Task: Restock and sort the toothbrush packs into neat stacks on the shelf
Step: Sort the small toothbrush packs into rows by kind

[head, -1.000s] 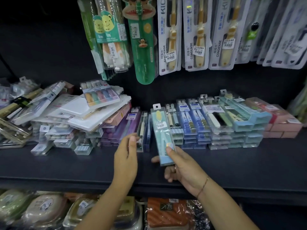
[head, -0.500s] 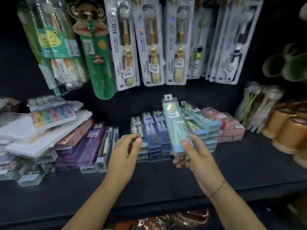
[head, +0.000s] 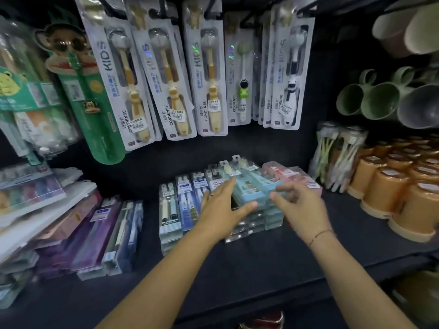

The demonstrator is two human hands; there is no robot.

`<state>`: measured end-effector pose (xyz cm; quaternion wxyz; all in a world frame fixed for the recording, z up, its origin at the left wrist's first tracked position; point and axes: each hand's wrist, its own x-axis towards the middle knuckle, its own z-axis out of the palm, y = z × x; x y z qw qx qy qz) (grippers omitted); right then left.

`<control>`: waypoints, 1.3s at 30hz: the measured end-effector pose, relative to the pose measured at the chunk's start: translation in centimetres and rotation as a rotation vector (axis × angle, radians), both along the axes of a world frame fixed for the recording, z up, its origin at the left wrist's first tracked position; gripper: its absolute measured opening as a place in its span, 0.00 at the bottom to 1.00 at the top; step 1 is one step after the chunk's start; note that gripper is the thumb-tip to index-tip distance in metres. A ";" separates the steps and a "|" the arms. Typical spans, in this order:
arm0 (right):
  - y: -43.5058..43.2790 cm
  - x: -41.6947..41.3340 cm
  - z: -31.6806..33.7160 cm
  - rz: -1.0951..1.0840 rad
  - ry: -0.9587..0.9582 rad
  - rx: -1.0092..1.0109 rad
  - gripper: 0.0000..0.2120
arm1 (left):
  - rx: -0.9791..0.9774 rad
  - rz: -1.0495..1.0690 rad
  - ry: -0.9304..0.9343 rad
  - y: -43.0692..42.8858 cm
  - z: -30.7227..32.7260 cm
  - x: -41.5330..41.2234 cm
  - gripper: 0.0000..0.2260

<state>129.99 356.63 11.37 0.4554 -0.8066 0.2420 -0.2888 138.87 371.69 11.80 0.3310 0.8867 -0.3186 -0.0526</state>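
A light blue toothbrush pack (head: pixel 251 189) lies on top of a stack of similar packs (head: pixel 266 219) in the middle of the dark shelf (head: pixel 237 269). My left hand (head: pixel 221 207) rests flat against the pack's left side, fingers straight and thumb stretched along its near end. My right hand (head: pixel 300 206) is at the pack's near right corner. Its fingers are loosely spread and blurred, and I see no firm grip. Stacks of blue packs (head: pixel 187 205) and white-green packs (head: pixel 169 210) stand just to the left, and pink packs (head: pixel 293 176) to the right.
Purple and clear packs (head: pixel 95 233) lie in an untidy pile at the left. Kids' toothbrush cards (head: pixel 166 79) hang overhead from the back wall. Orange cups (head: pixel 392 186), green cups (head: pixel 380 100) and bagged brushes (head: pixel 337 157) fill the right side.
The light blue pack went from my right hand's grip onto the top of the middle stack. Both hands moved forward to either side of it, and the view shifted right.
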 end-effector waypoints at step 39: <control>-4.7 2.4 -2.6 0.312 -0.132 -0.121 0.24 | 0.010 0.081 -0.322 0.1 -2.2 0.8 0.35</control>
